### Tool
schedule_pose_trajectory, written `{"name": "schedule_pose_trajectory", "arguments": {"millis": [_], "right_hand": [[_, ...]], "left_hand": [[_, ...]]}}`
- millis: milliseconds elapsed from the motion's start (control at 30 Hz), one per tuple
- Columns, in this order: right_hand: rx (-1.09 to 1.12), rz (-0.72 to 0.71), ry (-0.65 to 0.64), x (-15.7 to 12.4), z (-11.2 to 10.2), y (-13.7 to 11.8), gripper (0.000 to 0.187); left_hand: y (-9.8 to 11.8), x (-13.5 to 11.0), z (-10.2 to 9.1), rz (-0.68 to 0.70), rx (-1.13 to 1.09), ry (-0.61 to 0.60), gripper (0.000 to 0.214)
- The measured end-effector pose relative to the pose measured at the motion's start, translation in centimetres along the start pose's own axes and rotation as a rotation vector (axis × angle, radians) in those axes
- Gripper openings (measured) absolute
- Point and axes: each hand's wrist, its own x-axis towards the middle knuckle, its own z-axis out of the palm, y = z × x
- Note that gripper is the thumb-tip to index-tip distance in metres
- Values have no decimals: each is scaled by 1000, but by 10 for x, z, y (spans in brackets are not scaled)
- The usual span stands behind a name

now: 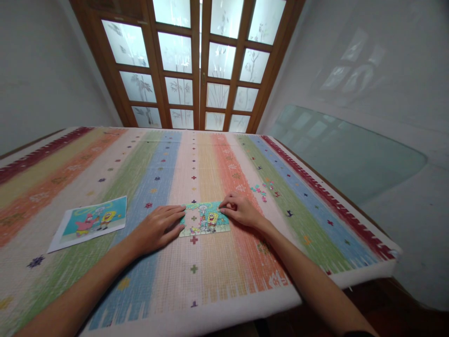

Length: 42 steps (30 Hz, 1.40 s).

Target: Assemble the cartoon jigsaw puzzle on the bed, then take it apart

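A small cartoon jigsaw puzzle (pixel 205 219) lies flat on the striped cloth near the middle of the table, with a gap in its left part. My left hand (pixel 157 228) rests flat beside the puzzle's left edge, fingers stretched out and touching it. My right hand (pixel 240 209) sits at the puzzle's upper right corner, fingers curled and pressed together on the edge there; I cannot make out whether a piece is under them. A few loose puzzle pieces (pixel 261 188) lie on the cloth beyond my right hand.
A printed reference picture (pixel 89 222) of the same cartoon lies to the left. The striped tablecloth (pixel 196 159) covers the whole table. Wooden glass-paned doors (pixel 196 65) stand behind it. A glass sheet (pixel 343 150) leans against the right wall.
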Motion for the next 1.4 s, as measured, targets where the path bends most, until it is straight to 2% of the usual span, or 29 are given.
{"name": "schedule_pose_trajectory", "arguments": {"millis": [600,1133,1400], "right_hand": [[-73,29,55,3,7,-3,6],[-166,-11,-7,3,1,-5,7],[-142,27,-62,3,-3,-9,5]], "left_hand": [[1,2,-1,16,22,0,31],[-1,0,0,3,-4,-7,32],[0,0,0,-17,-33,-12,33]]}}
